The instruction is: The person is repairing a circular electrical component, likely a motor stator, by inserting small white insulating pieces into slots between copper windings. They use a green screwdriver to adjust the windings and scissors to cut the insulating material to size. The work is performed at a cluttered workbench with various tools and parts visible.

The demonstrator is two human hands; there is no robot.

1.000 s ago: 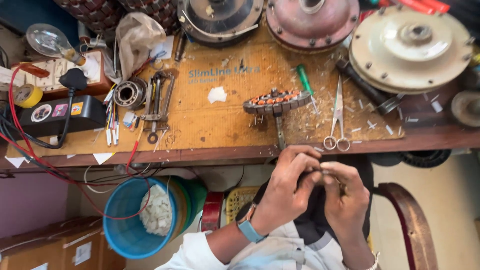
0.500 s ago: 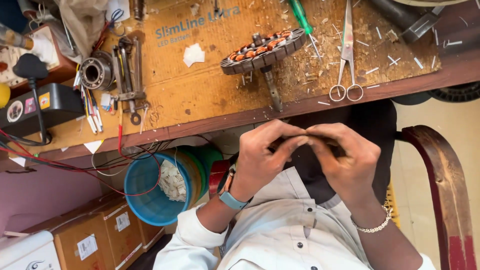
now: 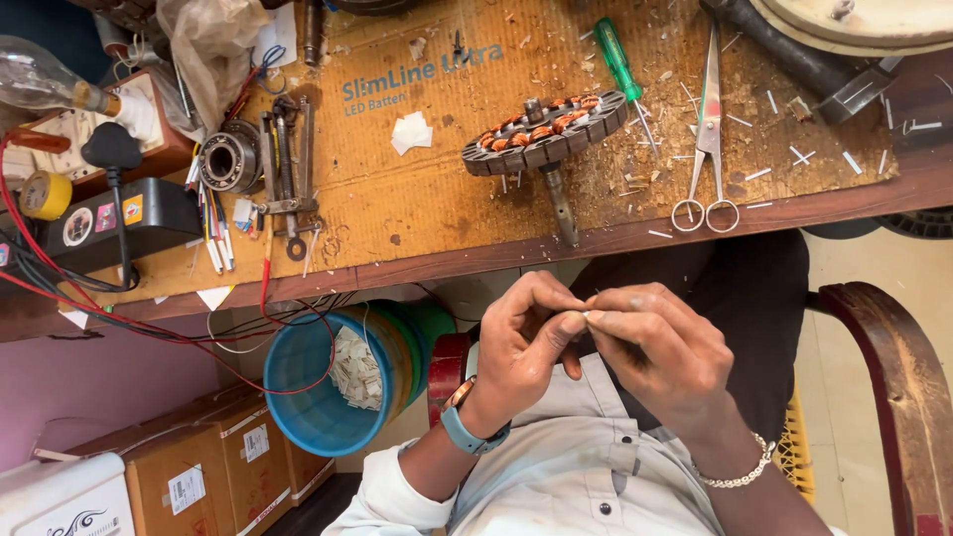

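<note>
My left hand (image 3: 526, 342), with a blue watch on its wrist, and my right hand (image 3: 660, 352), with a bead bracelet, meet fingertip to fingertip over my lap, below the bench edge. Between their pinched fingers is a small white piece (image 3: 590, 316), mostly hidden by the fingertips. Just above the hands, on the wooden bench (image 3: 417, 189), lies a round motor stator (image 3: 544, 137) with copper windings and a shaft pointing toward me. Scissors (image 3: 707, 129) lie to its right, and a green-handled screwdriver (image 3: 620, 60) lies behind it.
A bearing (image 3: 228, 159), pliers (image 3: 288, 169) and loose wires lie at bench left, beside a black box (image 3: 134, 223), yellow tape (image 3: 45, 194) and a bulb (image 3: 50, 79). A blue bucket (image 3: 298, 397) with white scraps sits under the bench. Cardboard boxes (image 3: 199, 467) are lower left, a wooden chair arm (image 3: 893, 377) at right.
The view has dropped and drawn closer to the bench edge. Both hands have stayed together at the fingertips over my lap, working the small piece.
</note>
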